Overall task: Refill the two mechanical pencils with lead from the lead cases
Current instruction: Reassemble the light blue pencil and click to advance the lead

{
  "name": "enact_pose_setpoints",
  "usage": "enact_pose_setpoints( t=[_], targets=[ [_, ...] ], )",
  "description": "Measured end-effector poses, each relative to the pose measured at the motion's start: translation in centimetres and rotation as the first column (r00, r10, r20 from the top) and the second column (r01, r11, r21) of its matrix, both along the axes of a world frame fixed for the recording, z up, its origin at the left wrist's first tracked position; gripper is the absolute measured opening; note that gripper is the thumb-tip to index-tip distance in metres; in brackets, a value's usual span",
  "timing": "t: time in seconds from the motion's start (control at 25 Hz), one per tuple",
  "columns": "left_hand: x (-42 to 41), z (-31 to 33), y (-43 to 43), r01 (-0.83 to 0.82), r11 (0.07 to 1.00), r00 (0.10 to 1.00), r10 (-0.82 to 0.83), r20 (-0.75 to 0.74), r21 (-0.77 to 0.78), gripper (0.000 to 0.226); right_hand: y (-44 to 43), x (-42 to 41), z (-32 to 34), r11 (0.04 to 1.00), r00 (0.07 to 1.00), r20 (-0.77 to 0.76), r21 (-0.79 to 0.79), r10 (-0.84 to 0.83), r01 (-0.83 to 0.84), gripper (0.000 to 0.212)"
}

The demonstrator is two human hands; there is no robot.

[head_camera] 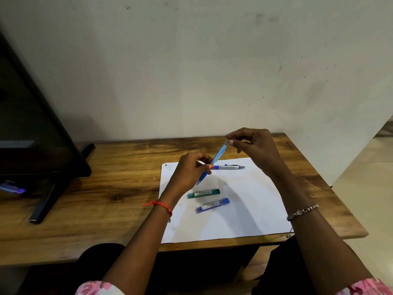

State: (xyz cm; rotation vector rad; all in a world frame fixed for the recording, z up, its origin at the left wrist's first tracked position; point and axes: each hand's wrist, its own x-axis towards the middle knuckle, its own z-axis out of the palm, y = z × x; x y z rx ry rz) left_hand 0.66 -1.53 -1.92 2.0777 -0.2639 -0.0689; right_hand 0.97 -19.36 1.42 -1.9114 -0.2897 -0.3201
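My left hand (189,169) grips a light blue mechanical pencil (218,155) near its lower grip, holding it tilted above the paper, tip down to the left. My right hand (255,149) pinches the pencil's top end between thumb and fingers. A second pencil (230,167), silver with a blue grip, lies flat on the white paper (244,199) just behind the held one. A green lead case (203,193) and a blue lead case (212,205) lie side by side on the paper below my hands, both untouched.
The paper lies on a wooden table (95,199) that stands against a pale wall. A dark monitor (32,124) on a black stand (49,199) fills the table's left end. The table's right edge drops off to a tiled floor.
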Motion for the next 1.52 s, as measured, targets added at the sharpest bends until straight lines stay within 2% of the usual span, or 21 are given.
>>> enact_pose_setpoints(
  t=[0.4, 0.6, 0.68, 0.8, 1.0, 1.04, 1.12, 1.2, 1.32, 1.44, 1.52],
  targets=[
    [-0.4, 0.3, -0.1, -0.048, 0.992, 0.999, 0.046, -0.020, -0.120, 0.020, 0.4, 0.0, 0.1, 0.993, 0.998, 0.031, 0.097, 0.062, -0.065, 0.021],
    [-0.7, 0.4, -0.2, -0.023, 0.987, 0.999, 0.017, -0.039, -0.160, 0.019, 0.5, -0.1, 0.0, 0.990, 0.996, 0.031, 0.107, 0.090, -0.092, 0.020],
    [-0.9, 0.7, -0.4, -0.012, 0.979, 0.999, 0.004, -0.042, -0.205, 0.016, 0.6, -0.1, 0.0, 0.978, 0.995, 0.002, 0.183, 0.098, -0.096, 0.019],
    [-0.9, 1.4, -0.7, 0.017, 0.943, 0.998, -0.037, -0.053, -0.334, 0.008, 0.9, -0.1, -0.1, 0.893, 0.983, -0.058, 0.430, 0.176, -0.135, 0.021],
    [-1.3, 1.8, -1.2, 0.001, 0.837, 0.988, -0.087, -0.131, -0.547, 0.013, 3.0, -0.3, 0.3, 0.819, 0.933, -0.132, 0.530, 0.336, -0.220, 0.025],
    [-1.3, 1.7, -1.1, 0.002, 0.803, 0.982, -0.114, -0.151, -0.596, 0.015, 3.4, -0.2, 0.6, 0.763, 0.923, -0.134, 0.612, 0.360, -0.208, 0.028],
    [-1.2, 1.5, -1.0, -0.007, 0.742, 0.966, -0.168, -0.196, -0.670, 0.019, 3.5, 0.1, 1.6, 0.587, 0.903, -0.120, 0.793, 0.412, -0.163, 0.036],
    [-1.3, 1.3, -1.1, -0.029, 0.726, 0.943, -0.209, -0.260, -0.688, 0.021, 2.9, 0.5, 2.5, 0.476, 0.908, -0.114, 0.873, 0.403, -0.102, 0.048],
    [-1.8, 1.0, -1.4, -0.044, 0.749, 0.901, -0.256, -0.350, -0.662, 0.023, 1.9, 0.6, 3.6, 0.437, 0.933, -0.122, 0.899, 0.338, -0.041, 0.056],
    [-2.2, 1.0, -1.4, -0.063, 0.733, 0.876, -0.285, -0.390, -0.677, 0.022, 1.3, 0.5, 4.7, 0.401, 0.945, -0.116, 0.916, 0.306, -0.018, 0.052],
    [-2.2, 1.1, -1.4, -0.087, 0.717, 0.862, -0.294, -0.412, -0.692, 0.021, 1.1, 0.3, 5.2, 0.412, 0.949, -0.105, 0.911, 0.296, -0.028, 0.050]
  ],
)
